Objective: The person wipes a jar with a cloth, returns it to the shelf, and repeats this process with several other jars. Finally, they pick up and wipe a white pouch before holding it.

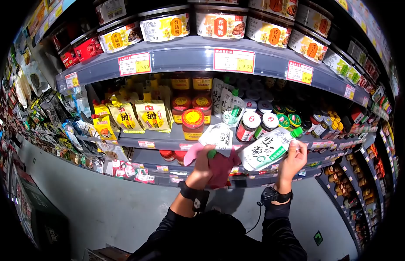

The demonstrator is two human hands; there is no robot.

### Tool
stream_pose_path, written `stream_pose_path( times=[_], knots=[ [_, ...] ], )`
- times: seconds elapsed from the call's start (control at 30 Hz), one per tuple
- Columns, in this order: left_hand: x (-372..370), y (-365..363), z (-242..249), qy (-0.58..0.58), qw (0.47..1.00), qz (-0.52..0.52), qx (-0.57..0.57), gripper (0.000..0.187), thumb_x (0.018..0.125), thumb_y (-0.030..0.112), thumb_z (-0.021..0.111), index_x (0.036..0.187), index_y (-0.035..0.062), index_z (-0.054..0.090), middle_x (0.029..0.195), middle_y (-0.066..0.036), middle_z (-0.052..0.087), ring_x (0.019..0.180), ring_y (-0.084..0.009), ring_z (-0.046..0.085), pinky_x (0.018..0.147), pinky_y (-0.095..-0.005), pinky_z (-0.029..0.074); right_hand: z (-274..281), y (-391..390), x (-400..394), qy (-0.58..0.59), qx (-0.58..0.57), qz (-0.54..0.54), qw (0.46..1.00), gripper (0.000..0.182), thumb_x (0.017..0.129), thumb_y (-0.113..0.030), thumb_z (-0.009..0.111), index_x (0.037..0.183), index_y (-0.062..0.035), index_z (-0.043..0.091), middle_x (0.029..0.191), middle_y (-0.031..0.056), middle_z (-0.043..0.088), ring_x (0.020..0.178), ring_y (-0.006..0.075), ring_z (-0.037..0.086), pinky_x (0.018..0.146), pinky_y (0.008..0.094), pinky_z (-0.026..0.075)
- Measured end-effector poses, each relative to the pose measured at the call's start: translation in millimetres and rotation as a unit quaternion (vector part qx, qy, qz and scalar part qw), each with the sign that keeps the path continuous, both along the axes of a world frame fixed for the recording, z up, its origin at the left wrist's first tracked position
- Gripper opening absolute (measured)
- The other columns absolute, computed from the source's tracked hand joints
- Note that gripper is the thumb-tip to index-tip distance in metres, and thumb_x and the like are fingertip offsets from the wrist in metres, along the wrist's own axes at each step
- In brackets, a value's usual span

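Note:
My right hand (294,158) grips a white spouted sauce pouch (265,149) near its green cap, holding it tilted in front of the shelf. My left hand (201,164) is closed around a dark pink cloth (220,168) and a second white pouch (218,136), whose green cap points down toward my palm. Part of that pouch and my left fingertips are hidden. Just behind, similar white pouches (232,106) stand upright on the middle shelf. Beside them are red-lidded jars (193,123) and white-lidded dark jars (248,126).
Yellow spouted pouches (153,115) fill the shelf's left side; green-lidded jars (294,119) stand to the right. The upper shelf edge (185,61) juts out above, carrying price tags and tubs (220,22). Another rack of jars (354,187) stands at right, above grey floor (111,204).

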State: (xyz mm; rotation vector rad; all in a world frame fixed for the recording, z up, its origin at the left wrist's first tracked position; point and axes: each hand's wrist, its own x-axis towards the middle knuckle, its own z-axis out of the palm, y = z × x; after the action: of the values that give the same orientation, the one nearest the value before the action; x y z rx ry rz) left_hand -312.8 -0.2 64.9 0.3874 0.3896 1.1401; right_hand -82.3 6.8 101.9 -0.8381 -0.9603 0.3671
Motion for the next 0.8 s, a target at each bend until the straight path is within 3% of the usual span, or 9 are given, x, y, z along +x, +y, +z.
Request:
stream_pose_path(
  times=[0.03, 0.07, 0.17, 0.2, 0.3, 0.33, 0.47, 0.6, 0.8],
  knots=[
    [-1, -1, 3, -0.020, 0.998, -0.045, 0.048, 0.024, 0.083, 0.014, 0.039, 0.097, -0.0022, 0.049, 0.092, -0.008, 0.055, 0.085, -0.0151, 0.051, 0.075, -0.0255, 0.041, -4, 0, 7, 0.011, 0.005, 0.013, 1.000, 0.011, 0.082, -0.007, 0.055, 0.084, 0.0026, 0.050, 0.076, 0.0028, 0.053, 0.069, 0.0052, 0.046, 0.062, 0.0174, 0.037],
    [2, 4, -4, 0.169, 0.970, 0.065, 0.165, 0.027, 0.084, 0.014, 0.037, 0.100, -0.0035, 0.048, 0.089, -0.007, 0.056, 0.083, -0.0170, 0.053, 0.073, -0.0267, 0.042, -5, 0, 12, 0.021, 0.004, 0.021, 1.000, 0.011, 0.082, -0.007, 0.055, 0.084, 0.0026, 0.050, 0.076, 0.0027, 0.053, 0.069, 0.0052, 0.046, 0.062, 0.0175, 0.037],
    [2, 15, 10, 0.245, 0.950, 0.089, 0.171, 0.028, 0.085, 0.019, 0.037, 0.099, -0.0022, 0.048, 0.082, -0.007, 0.057, 0.077, -0.0183, 0.054, 0.072, -0.0278, 0.044, -13, -2, 19, 0.032, -0.005, 0.025, 0.999, 0.010, 0.082, -0.007, 0.055, 0.085, 0.0024, 0.050, 0.076, 0.0027, 0.053, 0.068, 0.0053, 0.046, 0.062, 0.0175, 0.037],
    [4, 9, 72, 0.100, 0.988, -0.041, 0.115, 0.030, 0.088, 0.027, 0.037, 0.098, 0.0008, 0.048, 0.080, -0.008, 0.057, 0.075, -0.0189, 0.055, 0.074, -0.0301, 0.045, -16, -2, 20, 0.033, -0.014, 0.021, 0.999, 0.010, 0.082, -0.006, 0.055, 0.085, 0.0023, 0.050, 0.076, 0.0029, 0.053, 0.068, 0.0054, 0.046, 0.062, 0.0176, 0.037],
    [15, 30, 67, 0.140, 0.966, 0.144, 0.160, 0.045, 0.086, 0.043, 0.037, 0.094, 0.0010, 0.054, 0.083, -0.007, 0.059, 0.077, -0.0157, 0.056, 0.074, -0.0263, 0.044, -23, -1, 23, 0.041, -0.017, 0.012, 0.999, 0.010, 0.082, -0.006, 0.055, 0.085, 0.0024, 0.050, 0.076, 0.0032, 0.053, 0.068, 0.0057, 0.046, 0.062, 0.0178, 0.038],
    [9, 52, 55, 0.032, 0.998, 0.006, 0.059, 0.041, 0.085, 0.041, 0.044, 0.095, 0.0023, 0.054, 0.085, -0.006, 0.058, 0.080, -0.0161, 0.056, 0.076, -0.0278, 0.045, -24, -1, 22, 0.048, -0.017, 0.013, 0.999, 0.010, 0.082, -0.005, 0.055, 0.084, 0.0023, 0.050, 0.077, 0.0031, 0.053, 0.068, 0.0058, 0.046, 0.062, 0.0177, 0.037],
    [6, 70, 51, -0.055, 0.995, -0.046, -0.067, 0.032, 0.083, 0.036, 0.050, 0.093, 0.0057, 0.052, 0.085, -0.006, 0.057, 0.081, -0.0191, 0.057, 0.072, -0.0319, 0.048, -29, -2, 25, 0.032, -0.027, 0.012, 0.999, 0.008, 0.082, -0.005, 0.054, 0.083, 0.0021, 0.050, 0.076, 0.0023, 0.052, 0.068, 0.0052, 0.045, 0.062, 0.0173, 0.036],
    [13, 68, 23, 0.097, 0.987, 0.078, -0.106, 0.031, 0.084, 0.032, 0.046, 0.096, 0.0034, 0.052, 0.086, -0.007, 0.057, 0.083, -0.0183, 0.056, 0.072, -0.0298, 0.047, -32, -5, 26, 0.039, -0.036, 0.016, 0.998, 0.008, 0.082, -0.005, 0.054, 0.083, 0.0022, 0.050, 0.076, 0.0018, 0.052, 0.069, 0.0050, 0.045, 0.062, 0.0175, 0.036],
    [13, 40, 15, 0.130, 0.989, 0.060, -0.035, 0.041, 0.082, 0.035, 0.047, 0.105, 0.0019, 0.048, 0.099, -0.009, 0.052, 0.091, -0.0182, 0.050, 0.084, -0.0274, 0.038, -35, -7, 19, 0.035, -0.053, 0.021, 0.998, 0.009, 0.082, -0.007, 0.055, 0.083, 0.0006, 0.051, 0.075, 0.0002, 0.052, 0.067, 0.0040, 0.045, 0.061, 0.0163, 0.036]
  ],
)
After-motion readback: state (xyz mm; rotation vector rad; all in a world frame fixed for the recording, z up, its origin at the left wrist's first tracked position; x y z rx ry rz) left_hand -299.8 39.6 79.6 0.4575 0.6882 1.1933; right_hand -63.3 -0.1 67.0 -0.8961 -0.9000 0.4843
